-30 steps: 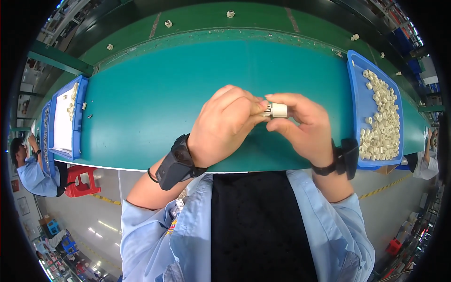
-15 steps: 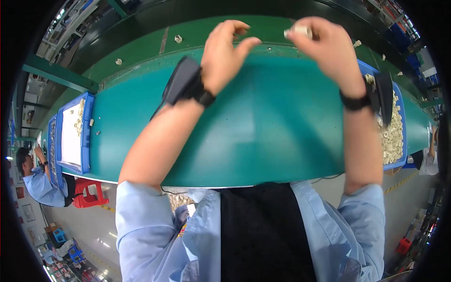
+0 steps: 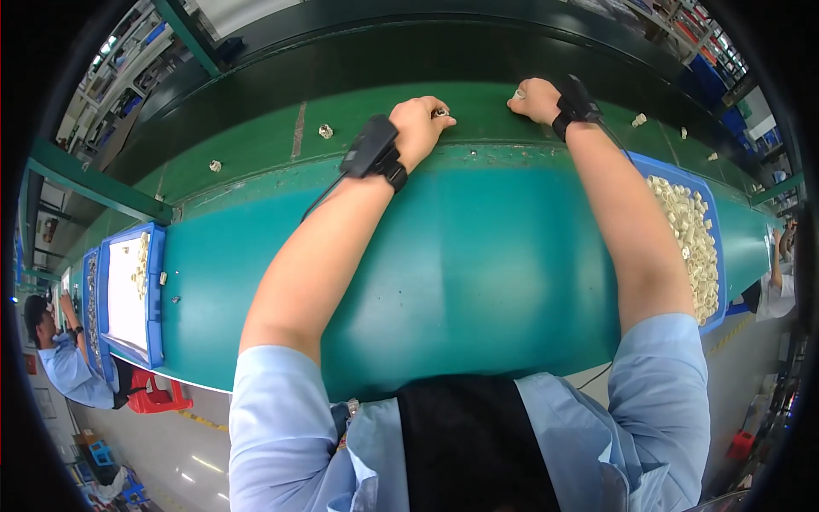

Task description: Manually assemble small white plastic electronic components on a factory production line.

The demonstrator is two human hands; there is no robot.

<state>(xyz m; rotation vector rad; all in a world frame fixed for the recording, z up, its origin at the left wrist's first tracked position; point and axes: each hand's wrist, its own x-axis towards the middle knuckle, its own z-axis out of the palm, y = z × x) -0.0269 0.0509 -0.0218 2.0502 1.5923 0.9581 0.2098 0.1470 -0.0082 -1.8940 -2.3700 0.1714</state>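
Observation:
My left hand [image 3: 418, 126] reaches over the dark green strip beyond the table, its thumb and fingers closed round a small pale part with a dark opening [image 3: 441, 112]. My right hand [image 3: 537, 101] is over the same strip further right, closed on a cream plastic fitting [image 3: 519, 95] that shows at the fingertips. The hands are apart. Both wrists wear black straps with dark box-shaped devices. A small dark, shiny piece [image 3: 474, 152] lies at the table's far edge, below and between my hands.
A blue bin [image 3: 718, 247] full of cream fittings stands by my right forearm. At left, a blue tray [image 3: 154, 299] holds a white sheet and cream pieces. Several fittings [image 3: 325, 131] lie spaced along the green strip [image 3: 256, 141]. Co-workers [image 3: 72, 358] sit at both ends.
Both hands have moved onto the green strip. My left hand, open before, has closed on a small part; my right still holds the cream fitting. The view has shifted slightly.

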